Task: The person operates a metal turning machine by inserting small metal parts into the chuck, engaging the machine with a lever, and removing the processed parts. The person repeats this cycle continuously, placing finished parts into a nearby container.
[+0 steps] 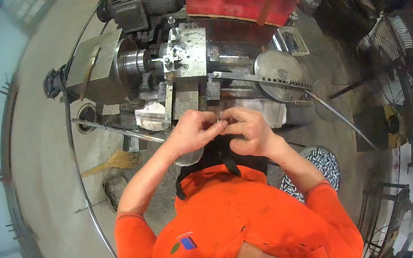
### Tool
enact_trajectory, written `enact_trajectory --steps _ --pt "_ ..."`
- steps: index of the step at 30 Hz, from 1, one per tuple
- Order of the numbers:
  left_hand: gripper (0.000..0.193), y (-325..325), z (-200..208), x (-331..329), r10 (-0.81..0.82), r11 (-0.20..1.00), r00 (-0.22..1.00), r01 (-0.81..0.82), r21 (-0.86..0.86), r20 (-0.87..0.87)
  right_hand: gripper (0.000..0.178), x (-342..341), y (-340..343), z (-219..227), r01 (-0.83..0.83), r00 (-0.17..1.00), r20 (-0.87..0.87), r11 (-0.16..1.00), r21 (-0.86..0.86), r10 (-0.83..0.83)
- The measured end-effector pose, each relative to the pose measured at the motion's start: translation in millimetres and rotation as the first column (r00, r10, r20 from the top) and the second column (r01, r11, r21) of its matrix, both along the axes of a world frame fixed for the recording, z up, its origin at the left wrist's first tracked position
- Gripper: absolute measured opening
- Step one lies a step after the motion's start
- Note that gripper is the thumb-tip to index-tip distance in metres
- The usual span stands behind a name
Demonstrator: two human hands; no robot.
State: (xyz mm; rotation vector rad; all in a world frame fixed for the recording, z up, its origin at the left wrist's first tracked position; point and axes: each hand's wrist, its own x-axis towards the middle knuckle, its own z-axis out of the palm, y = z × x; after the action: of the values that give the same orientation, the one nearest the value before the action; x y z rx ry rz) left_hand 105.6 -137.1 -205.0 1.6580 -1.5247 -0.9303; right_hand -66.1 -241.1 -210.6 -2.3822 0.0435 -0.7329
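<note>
- One slack pinch could drop the small piece, since its size seems to leave little to hold.
- Reaching near the chuck could injure if it spins.
- Left hand and right hand meet before the orange shirt, each grip pinched closed, seemingly on that piece.
- Mostly hidden, it looks tiny, perhaps metallic.

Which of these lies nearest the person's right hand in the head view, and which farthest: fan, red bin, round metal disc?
From the right hand, as seen in the head view:
1. Round metal disc: just ahead, slightly right.
2. Red bin: farther ahead, near the top edge.
3. Fan: far right.
</note>
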Motion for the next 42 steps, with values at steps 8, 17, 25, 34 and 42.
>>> enact_trajectory --steps 8,17,25,34,42 --pt "0.031 8.4 16.1 17.9 0.018 1.000 1.000 -0.018 0.016 -0.002 0.025 25.0 -8.9 19.0 -0.161 0.982 -0.109 0.983 -0.085 0.152" --pt "0.026 137.2 58.3 117.1 0.700 0.711 0.713 -0.701 -0.051 -0.033 0.029 164.1 -36.6 41.4 -0.069 0.992 -0.123 0.885 -0.460 0.013" --pt "0.038 324.3 -3.1 175.6 0.733 0.447 0.231 -0.872 -0.197 0.639 0.026 255.1 -62.1 9.5 0.042 0.900 -0.383 0.917 -0.398 -0.207" --pt "0.035 332.5 -60.6 159.0 0.703 0.310 0.191 -0.949 -0.054 0.685 0.022 273.1 -49.9 23.1 0.001 0.840 -0.510 0.941 -0.340 -0.185" --pt "0.021 433.0 -81.3 276.9 0.257 0.266 0.081 -0.964 0.010 0.963 0.020 269.1 -53.9 9.5 -0.025 0.889 -0.425 0.910 -0.414 -0.169"
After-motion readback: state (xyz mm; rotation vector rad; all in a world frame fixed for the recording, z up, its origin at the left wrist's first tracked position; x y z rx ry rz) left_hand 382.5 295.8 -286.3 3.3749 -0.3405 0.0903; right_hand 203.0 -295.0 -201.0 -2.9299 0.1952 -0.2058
